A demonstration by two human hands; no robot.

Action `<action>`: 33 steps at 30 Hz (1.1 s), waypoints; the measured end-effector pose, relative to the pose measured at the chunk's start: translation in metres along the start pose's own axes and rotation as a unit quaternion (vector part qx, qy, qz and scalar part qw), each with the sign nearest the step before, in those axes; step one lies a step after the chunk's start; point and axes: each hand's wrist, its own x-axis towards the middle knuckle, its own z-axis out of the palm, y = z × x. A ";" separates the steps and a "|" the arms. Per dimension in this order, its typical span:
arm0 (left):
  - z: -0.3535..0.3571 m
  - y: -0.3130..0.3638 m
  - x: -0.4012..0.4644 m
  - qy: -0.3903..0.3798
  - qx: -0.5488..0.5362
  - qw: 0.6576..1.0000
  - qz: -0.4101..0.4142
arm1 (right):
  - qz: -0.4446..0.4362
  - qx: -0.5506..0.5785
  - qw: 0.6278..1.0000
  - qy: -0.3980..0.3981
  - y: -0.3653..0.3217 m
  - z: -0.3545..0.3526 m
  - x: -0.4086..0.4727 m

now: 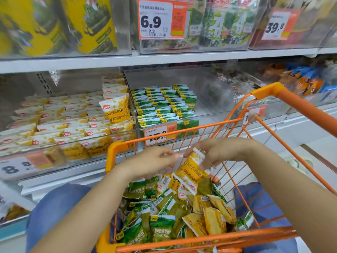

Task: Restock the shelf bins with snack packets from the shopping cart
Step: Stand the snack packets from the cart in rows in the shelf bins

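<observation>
An orange wire shopping cart (235, 121) stands before the shelf, holding a heap of green snack packets (160, 229) and yellow ones (215, 220). My right hand (218, 152) grips a stack of yellow-and-white snack packets (191, 172), upside down, above the cart. My left hand (155, 159) reaches in from the left with curled fingers, its fingertips near the top of that stack; whether they touch it is unclear. On the shelf, a clear bin (73, 152) holds rows of the same yellow packets, and the bin to its right (211, 106) holds green packets (164, 105).
An upper shelf carries clear bins of seaweed packs with price tags 6.9 (155, 21) and 39.8 (275, 26). More bins with orange and blue packets (302, 79) lie to the right. My knees in blue fabric (54, 207) flank the cart.
</observation>
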 end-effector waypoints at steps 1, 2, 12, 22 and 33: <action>-0.001 0.004 -0.001 0.005 -0.076 0.997 0.005 | -0.020 0.033 0.999 0.011 -0.004 -0.001 0.000; -0.001 0.009 -0.003 0.003 -0.131 0.991 0.009 | -0.035 0.057 0.997 0.025 -0.007 -0.002 0.001; -0.022 0.015 -0.019 0.222 -0.359 0.905 0.057 | -0.237 0.343 0.886 0.200 -0.051 0.014 0.021; -0.078 -0.015 -0.068 0.455 -0.322 0.830 0.008 | -0.228 0.253 0.912 0.228 -0.092 0.040 0.058; -0.190 -0.079 -0.012 0.565 -0.377 0.725 -0.110 | -0.167 -0.205 0.899 0.349 -0.115 0.041 0.124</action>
